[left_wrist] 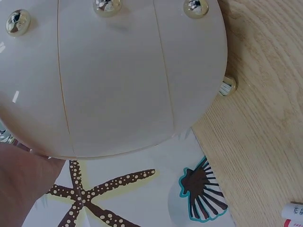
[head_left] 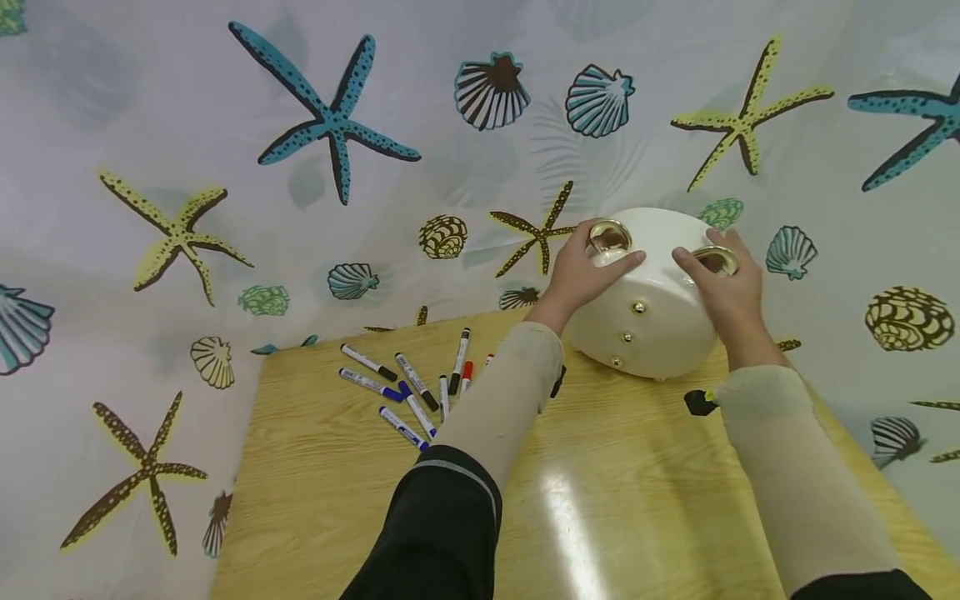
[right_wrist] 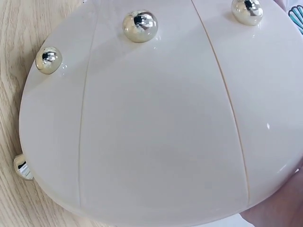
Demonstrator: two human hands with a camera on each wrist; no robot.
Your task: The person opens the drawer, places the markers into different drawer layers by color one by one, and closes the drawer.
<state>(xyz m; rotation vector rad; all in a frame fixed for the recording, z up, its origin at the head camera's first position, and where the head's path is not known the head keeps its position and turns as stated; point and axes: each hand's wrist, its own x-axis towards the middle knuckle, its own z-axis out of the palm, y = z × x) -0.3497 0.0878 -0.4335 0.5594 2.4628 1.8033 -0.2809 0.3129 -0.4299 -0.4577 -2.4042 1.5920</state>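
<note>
A glossy white rounded box (head_left: 660, 333) with gold knobs stands at the back right of the wooden table. Thin seams divide its front into three sections, each bearing one knob (right_wrist: 140, 26). Two gold rings sit at its upper end. My left hand (head_left: 579, 275) grips the box by the left ring (head_left: 610, 237), thumb lying over the white top. At the right ring (head_left: 716, 260), my right hand (head_left: 723, 292) holds the other side, its thumb across the ring. The box hides most of the fingers in both wrist views. A small gold foot (left_wrist: 228, 86) sticks out at its base.
Several capped markers (head_left: 403, 427) with black, blue and red caps lie scattered left of my left forearm on the table (head_left: 600, 500). Behind the table hangs a white cloth (head_left: 420, 192) printed with starfish and shells, close against the box's far side.
</note>
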